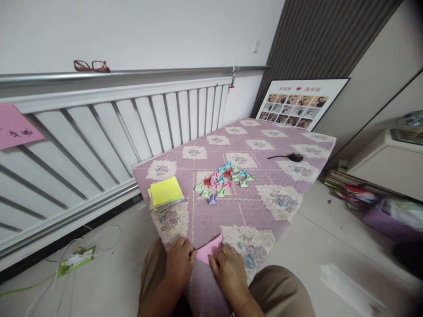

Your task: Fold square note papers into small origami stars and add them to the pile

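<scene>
A pink sheet of paper (205, 252), folded into a pointed shape, lies at the near edge of the table between my hands. My left hand (180, 259) pinches its left corner between thumb and fingers. On the right side, my right hand (230, 267) grips the paper, with the thumb on top and the fingers curled over the edge. Farther back, several small folded paper shapes (220, 193) in green, pink, red, blue and purple sit in a cluster. A stack of coloured paper (167, 192), yellow on top, rests at the table's left edge.
A purple patterned cloth covers the table (244, 207). A black object with a thin tail (295, 157) lies toward its right side. The white radiator (172, 119) runs along the left; glasses (91, 66) rest on the pipe above. A photo board (297, 103) leans behind. A power strip (76, 262) lies on the floor.
</scene>
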`<state>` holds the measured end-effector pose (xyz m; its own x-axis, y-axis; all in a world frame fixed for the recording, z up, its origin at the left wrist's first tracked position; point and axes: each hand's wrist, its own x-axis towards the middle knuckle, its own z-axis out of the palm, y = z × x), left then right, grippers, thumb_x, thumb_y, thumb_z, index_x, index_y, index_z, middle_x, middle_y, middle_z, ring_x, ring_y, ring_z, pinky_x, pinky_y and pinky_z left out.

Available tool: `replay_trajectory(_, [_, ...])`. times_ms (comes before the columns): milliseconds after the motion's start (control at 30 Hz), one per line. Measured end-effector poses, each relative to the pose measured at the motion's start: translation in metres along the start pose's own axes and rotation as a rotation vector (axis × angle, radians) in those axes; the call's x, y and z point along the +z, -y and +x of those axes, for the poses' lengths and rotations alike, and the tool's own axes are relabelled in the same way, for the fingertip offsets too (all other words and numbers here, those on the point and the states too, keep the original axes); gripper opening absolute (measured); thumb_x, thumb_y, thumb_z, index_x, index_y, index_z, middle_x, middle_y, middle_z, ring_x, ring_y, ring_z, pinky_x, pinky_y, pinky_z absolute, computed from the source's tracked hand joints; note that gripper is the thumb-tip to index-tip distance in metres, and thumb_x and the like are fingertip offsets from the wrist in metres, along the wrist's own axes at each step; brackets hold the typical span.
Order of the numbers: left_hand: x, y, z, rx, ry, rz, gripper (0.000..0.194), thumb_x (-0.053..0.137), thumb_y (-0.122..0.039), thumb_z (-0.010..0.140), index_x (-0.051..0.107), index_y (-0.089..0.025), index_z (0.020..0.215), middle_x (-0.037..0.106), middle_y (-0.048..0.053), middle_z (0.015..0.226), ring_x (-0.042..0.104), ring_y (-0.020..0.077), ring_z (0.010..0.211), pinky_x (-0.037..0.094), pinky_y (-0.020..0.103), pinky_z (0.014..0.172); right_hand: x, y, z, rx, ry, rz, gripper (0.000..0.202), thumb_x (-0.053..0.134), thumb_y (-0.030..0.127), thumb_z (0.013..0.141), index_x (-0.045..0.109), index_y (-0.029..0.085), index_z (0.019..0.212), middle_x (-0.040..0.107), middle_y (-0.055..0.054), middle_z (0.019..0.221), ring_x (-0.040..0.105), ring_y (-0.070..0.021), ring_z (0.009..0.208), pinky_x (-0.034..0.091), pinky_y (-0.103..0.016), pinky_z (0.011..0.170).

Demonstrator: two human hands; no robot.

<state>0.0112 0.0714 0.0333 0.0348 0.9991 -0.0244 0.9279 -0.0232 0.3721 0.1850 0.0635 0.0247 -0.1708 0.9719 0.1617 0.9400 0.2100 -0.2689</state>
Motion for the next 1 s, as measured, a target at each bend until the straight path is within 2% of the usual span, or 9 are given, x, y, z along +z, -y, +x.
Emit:
replay_trajectory(167, [-0.003, 0.0, 0.001, -0.011, 0.031, 0.026, 0.015, 0.051, -0.022, 0.088, 0.059, -0.018, 0.076, 0.057, 0.002, 0.086, 0.052, 0.0184, 0.086, 0.035, 0.031, 0.077, -0.001, -0.001, 0.001, -0.007, 0.004, 0.008, 0.018, 0.057, 0.03, 0.086, 0.063, 0.021, 0.072, 0.062, -0.006, 0.087, 0.05, -0.021, 0.085, 0.031, -0.032, 0.074])
replay_trajectory(267, [-0.002, -0.001, 0.0, 0.02, 0.035, 0.063, 0.013, 0.049, -0.019, 0.089, 0.062, -0.019, 0.086, 0.059, 0.003, 0.094, 0.052, 0.0201, 0.093, 0.036, 0.033, 0.083, -0.001, -0.001, 0.002, -0.003, 0.005, 0.015, 0.018, 0.058, 0.031, 0.086, 0.063, 0.021, 0.072, 0.062, -0.006, 0.086, 0.051, -0.0214, 0.084, 0.031, -0.032, 0.074])
replay_trajectory(333, [0.002, -0.003, -0.001, 0.116, 0.046, 0.108, 0.017, 0.048, -0.018, 0.091, 0.063, -0.021, 0.098, 0.06, 0.004, 0.102, 0.051, 0.0214, 0.099, 0.035, 0.035, 0.086, 0.0, -0.001, 0.002, -0.003, 0.003, 0.016, 0.017, 0.058, 0.031, 0.086, 0.063, 0.021, 0.072, 0.061, -0.006, 0.086, 0.051, -0.0216, 0.084, 0.031, -0.032, 0.074])
replay_trajectory(433, [0.01, -0.007, -0.005, 0.33, 0.09, 0.158, 0.025, 0.046, -0.02, 0.094, 0.06, -0.027, 0.113, 0.061, 0.002, 0.111, 0.05, 0.0213, 0.102, 0.035, 0.036, 0.089, 0.001, -0.002, 0.001, -0.002, -0.004, 0.016, 0.017, 0.059, 0.03, 0.085, 0.063, 0.021, 0.071, 0.061, -0.006, 0.084, 0.051, -0.0212, 0.083, 0.032, -0.031, 0.074])
replay_trajectory(500, [0.017, -0.008, -0.009, 0.405, 0.102, 0.18, 0.028, 0.045, -0.019, 0.095, 0.057, -0.028, 0.119, 0.061, 0.002, 0.115, 0.05, 0.0208, 0.102, 0.036, 0.036, 0.089, 0.001, -0.003, -0.001, -0.008, -0.012, 0.023, 0.015, 0.059, 0.028, 0.085, 0.062, 0.021, 0.072, 0.061, -0.006, 0.084, 0.051, -0.0207, 0.083, 0.032, -0.031, 0.073])
replay_trajectory(600, [0.024, -0.006, -0.016, 0.406, 0.071, 0.201, 0.032, 0.045, -0.021, 0.095, 0.054, -0.03, 0.124, 0.059, 0.002, 0.12, 0.05, 0.0219, 0.104, 0.037, 0.037, 0.089, 0.002, -0.006, -0.005, -0.027, -0.027, 0.054, 0.009, 0.06, 0.025, 0.084, 0.062, 0.021, 0.077, 0.061, -0.005, 0.086, 0.051, -0.0203, 0.084, 0.033, -0.031, 0.075])
replay_trajectory(767, [0.028, -0.003, -0.025, 0.422, 0.029, 0.202, 0.036, 0.047, -0.03, 0.095, 0.049, -0.042, 0.129, 0.055, 0.002, 0.128, 0.047, 0.0265, 0.111, 0.036, 0.044, 0.091, 0.002, -0.012, -0.013, 0.0, -0.026, 0.093, 0.001, 0.062, 0.023, 0.083, 0.061, 0.023, 0.082, 0.061, -0.004, 0.088, 0.053, -0.0222, 0.088, 0.033, -0.033, 0.076])
replay_trajectory(900, [0.03, -0.006, -0.027, 0.388, 0.017, 0.222, 0.037, 0.049, -0.031, 0.094, 0.049, -0.047, 0.127, 0.055, 0.003, 0.128, 0.049, 0.0283, 0.109, 0.038, 0.048, 0.088, 0.001, -0.02, -0.014, 0.03, -0.024, 0.14, 0.003, 0.063, 0.025, 0.082, 0.061, 0.023, 0.082, 0.062, -0.004, 0.088, 0.054, -0.0227, 0.086, 0.036, -0.034, 0.076])
replay_trajectory(1000, [0.034, -0.008, -0.028, 0.387, 0.01, 0.218, 0.038, 0.054, -0.035, 0.091, 0.05, -0.048, 0.126, 0.055, 0.004, 0.127, 0.049, 0.0292, 0.109, 0.038, 0.05, 0.089, -0.002, -0.024, -0.009, 0.05, -0.038, 0.168, 0.016, 0.06, 0.028, 0.083, 0.062, 0.022, 0.098, 0.063, -0.006, 0.093, 0.056, -0.0235, 0.089, 0.039, -0.034, 0.078])
